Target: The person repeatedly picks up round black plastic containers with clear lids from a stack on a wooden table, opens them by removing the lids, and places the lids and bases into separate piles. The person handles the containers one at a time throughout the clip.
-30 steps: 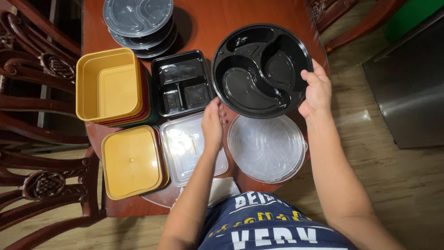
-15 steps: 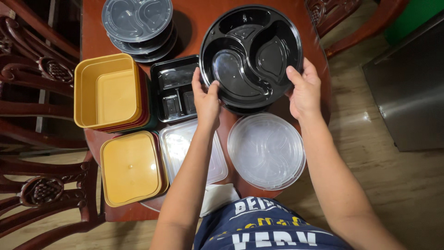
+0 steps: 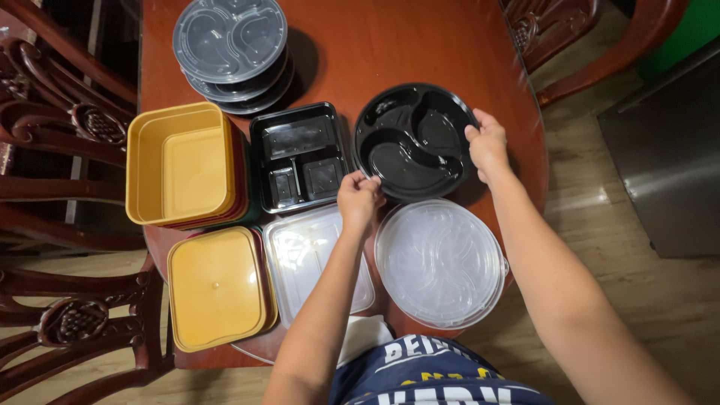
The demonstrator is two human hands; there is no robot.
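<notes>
We look straight down on a reddish wooden table. Just right of the frame's centre lies a round black tray with three compartments, flat on the wood. Our left hand pinches its lower left rim with the fingertips pressed together, and our right hand closes thumb and fingers over the right rim; holding opposite edges keeps the tray level. Directly below the tray, and apart from both hands, sits a round clear lid of matching size. To the tray's left stands a rectangular black compartment tray, and below that a rectangular clear lid, so each container pairs with a cover beneath it. At centre left a stack of yellow rectangular containers stands above a yellow lid. At upper left rests a stack of lidded round trays. Carved wooden chairs border the left edge of the frame.
</notes>
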